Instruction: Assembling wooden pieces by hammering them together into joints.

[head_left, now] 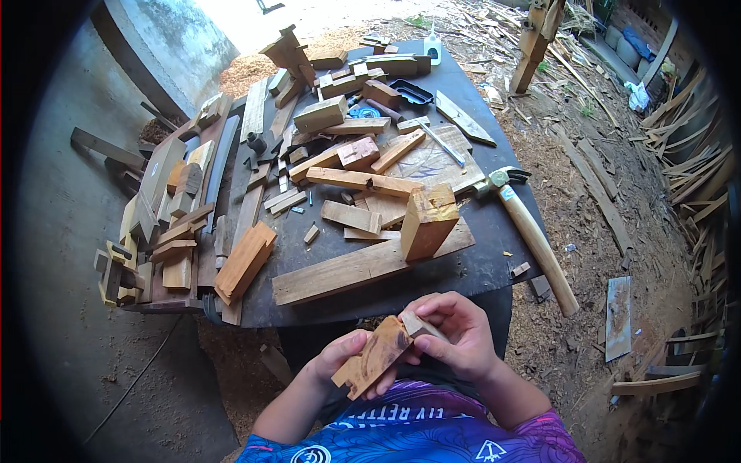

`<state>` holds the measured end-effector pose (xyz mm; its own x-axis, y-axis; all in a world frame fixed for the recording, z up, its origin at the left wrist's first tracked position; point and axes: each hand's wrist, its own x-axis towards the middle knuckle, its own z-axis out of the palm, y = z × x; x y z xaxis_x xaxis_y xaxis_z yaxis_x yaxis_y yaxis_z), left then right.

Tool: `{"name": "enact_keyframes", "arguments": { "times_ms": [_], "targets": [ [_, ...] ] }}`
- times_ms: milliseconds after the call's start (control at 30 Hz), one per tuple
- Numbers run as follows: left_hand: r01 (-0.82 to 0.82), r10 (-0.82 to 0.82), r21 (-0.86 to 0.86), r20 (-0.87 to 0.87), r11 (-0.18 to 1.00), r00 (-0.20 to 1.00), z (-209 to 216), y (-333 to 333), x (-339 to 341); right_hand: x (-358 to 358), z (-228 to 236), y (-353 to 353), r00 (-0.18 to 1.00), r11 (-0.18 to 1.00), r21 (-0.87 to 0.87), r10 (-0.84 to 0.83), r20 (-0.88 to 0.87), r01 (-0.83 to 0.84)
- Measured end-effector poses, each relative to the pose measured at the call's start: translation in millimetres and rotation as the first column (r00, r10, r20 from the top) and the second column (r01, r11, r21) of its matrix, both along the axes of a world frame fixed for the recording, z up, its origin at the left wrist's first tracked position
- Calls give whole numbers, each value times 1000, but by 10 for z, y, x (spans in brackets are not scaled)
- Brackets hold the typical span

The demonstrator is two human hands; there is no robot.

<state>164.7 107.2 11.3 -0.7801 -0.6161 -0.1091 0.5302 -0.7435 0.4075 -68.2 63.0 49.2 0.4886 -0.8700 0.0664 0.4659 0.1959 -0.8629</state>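
Note:
My left hand (338,356) grips a short brown wooden block (374,358) with dark grain and a notched lower end. My right hand (461,336) pinches a smaller, paler wooden piece (421,328) between thumb and fingers. This piece touches the block's upper right end; whether it fits into the block cannot be made out. Both hands are in front of my body, just off the table's near edge. Closest to them on the table lies a long flat board (340,279), with a thick upright wooden block (428,224) standing at its right part.
The dark table (494,270) bears many wood offcuts. A claw hammer (532,231) juts over its right edge. A notched orange-brown block (245,262) lies at the left. Farther back are a black tray (411,92) and a white bottle (433,48). Scrap strips (698,201) pile up at right.

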Motion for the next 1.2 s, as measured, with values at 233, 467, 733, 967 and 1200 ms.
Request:
{"name": "enact_keyframes", "arguments": {
  "times_ms": [233, 467, 733, 967, 1200],
  "targets": [
    [66, -66, 7, -32, 998, 997, 13, -37, 14, -8, 49, 30, 998, 997, 61, 38, 43, -40],
    [-152, 269, -259, 511, 954, 816, 328, 35, -188, -37, 10, -16, 992, 984, -160, -92, -82, 78],
    [-51, 364, -491, 568, 869, 738, 346, -3, -94, -53, 148, -104, 938, 840, -540, -223, -265, 47],
    [171, 492, -691, 645, 702, 585, 612, -62, -88, -30, 168, 19, 965, 855, -518, -145, -217, 12],
    [245, 563, -676, 724, 695, 398, 637, -24, -147, 41, 91, 150, 938, 913, -399, -209, -276, 86]
  ]
}}
